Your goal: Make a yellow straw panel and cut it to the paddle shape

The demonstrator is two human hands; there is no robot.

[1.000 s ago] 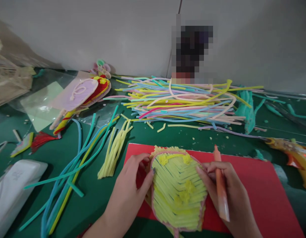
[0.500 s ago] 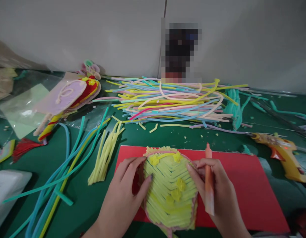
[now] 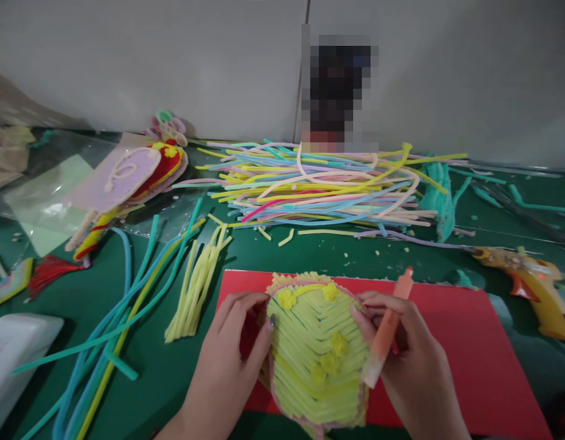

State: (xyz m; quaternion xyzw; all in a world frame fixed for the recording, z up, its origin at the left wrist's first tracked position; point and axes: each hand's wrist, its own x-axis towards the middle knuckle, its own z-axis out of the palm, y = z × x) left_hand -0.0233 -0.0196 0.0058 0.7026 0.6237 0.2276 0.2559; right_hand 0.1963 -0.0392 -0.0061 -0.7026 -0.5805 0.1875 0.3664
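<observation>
A yellow-green fan (image 3: 316,366) made of pipe cleaners laid in a herringbone, with a pink rim and yellow flowers, is tilted up over a red sheet of card (image 3: 470,348). My left hand (image 3: 229,360) grips its left edge, thumb on the front and fingers behind. At the upper right edge my right hand (image 3: 410,348) pinches the rim between thumb and forefinger. An orange marker pen (image 3: 386,339) rests slantwise in that same hand, its tip upward. The fan's back and some fingertips are hidden.
Loose pipe cleaners (image 3: 309,189) are piled at the back, beside a pixelated patch. A yellow glue gun (image 3: 534,287) lies right. Left are yellow cut strips (image 3: 202,287), blue and green pipe cleaners (image 3: 121,318), a purple-and-red fan (image 3: 135,174) and a white box (image 3: 21,348).
The orange marker has swung from nearly upright to slanting, its tip going right and its lower end left. Both hands keep hold of the fan, and the view has shifted slightly.
</observation>
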